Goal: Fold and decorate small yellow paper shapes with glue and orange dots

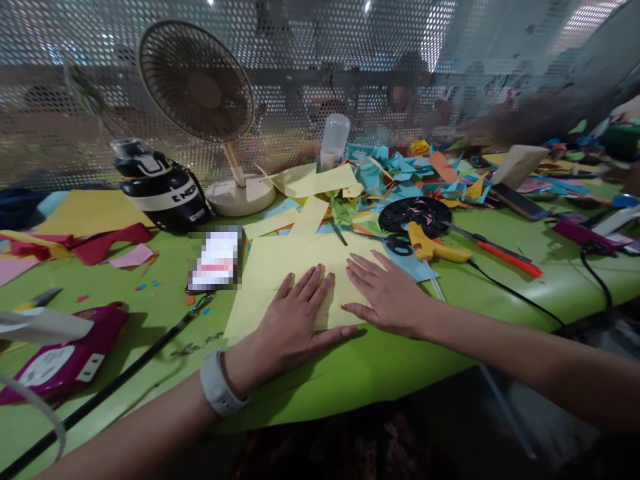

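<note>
A sheet of pale yellow paper [260, 280] lies on the green-covered table in front of me. My left hand [300, 317], with a light band on its wrist, rests flat on the sheet, fingers stretched forward and thumb pointing right. Just right of it my right hand [385, 290] also lies on the paper with its fingers spread. Neither hand holds anything. Close to the right hand are a yellow glue gun [435, 245] and black-handled scissors [400, 245]. Part of the sheet is hidden under both hands.
A phone [215, 259] lies left of the sheet, near a purple tissue pack [70, 357]. Behind stand a black bottle [160, 190] and a fan [240, 197]. Cut and folded coloured paper [370, 163] is heaped at the back. Cords cross the table; its front edge [320, 407] is near.
</note>
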`<state>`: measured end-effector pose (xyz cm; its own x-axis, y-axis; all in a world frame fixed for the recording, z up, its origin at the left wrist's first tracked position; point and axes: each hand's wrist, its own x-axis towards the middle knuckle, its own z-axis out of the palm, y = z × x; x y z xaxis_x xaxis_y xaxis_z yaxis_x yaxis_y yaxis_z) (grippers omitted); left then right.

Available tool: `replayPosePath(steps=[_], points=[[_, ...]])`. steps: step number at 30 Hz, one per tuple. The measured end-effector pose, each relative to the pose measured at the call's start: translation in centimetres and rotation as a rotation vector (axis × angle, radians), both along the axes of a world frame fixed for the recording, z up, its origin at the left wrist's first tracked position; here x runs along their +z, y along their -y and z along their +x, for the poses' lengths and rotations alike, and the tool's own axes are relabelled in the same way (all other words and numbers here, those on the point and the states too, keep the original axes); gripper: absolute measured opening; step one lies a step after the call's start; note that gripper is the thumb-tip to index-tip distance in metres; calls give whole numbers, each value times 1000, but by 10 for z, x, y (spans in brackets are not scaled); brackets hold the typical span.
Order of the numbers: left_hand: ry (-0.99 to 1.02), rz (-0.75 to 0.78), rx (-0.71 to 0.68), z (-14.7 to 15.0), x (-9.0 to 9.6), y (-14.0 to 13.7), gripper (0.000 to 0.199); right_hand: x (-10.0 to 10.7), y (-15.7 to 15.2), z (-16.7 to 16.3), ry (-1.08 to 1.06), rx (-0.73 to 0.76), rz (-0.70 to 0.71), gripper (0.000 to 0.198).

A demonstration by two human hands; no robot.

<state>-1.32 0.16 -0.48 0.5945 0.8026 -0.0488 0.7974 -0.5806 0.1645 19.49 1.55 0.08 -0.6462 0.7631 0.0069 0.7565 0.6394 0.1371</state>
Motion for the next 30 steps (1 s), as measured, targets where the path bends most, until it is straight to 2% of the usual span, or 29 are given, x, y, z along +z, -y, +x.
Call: replayPosePath(steps=[5, 8, 11, 13, 18, 22, 26, 30], points=[[30, 11, -8, -1, 0, 0, 94, 0, 7, 32, -12, -90, 31, 70], [62, 29, -20, -3, -4, 0, 92, 9, 10, 42, -47, -126, 42, 63], [76, 51, -24, -3, -7, 0, 92, 20, 10, 33, -139, -144, 104, 56], [65, 54, -23, -3, -7, 1, 93, 21, 8, 18, -174, -101, 106, 55], [35, 42, -38, -1, -2, 3, 91, 1, 2, -12, -152, 43, -50, 63], [26, 23, -42, -1, -1, 2, 92, -11, 1, -13, -125, 61, -46, 67], [17, 7, -25, -5, -2, 4, 95, -10, 0, -10, -117, 63, -31, 65], [-1, 32, 61, -21, -3, 10, 100, -9, 0, -11, -123, 60, -47, 65]])
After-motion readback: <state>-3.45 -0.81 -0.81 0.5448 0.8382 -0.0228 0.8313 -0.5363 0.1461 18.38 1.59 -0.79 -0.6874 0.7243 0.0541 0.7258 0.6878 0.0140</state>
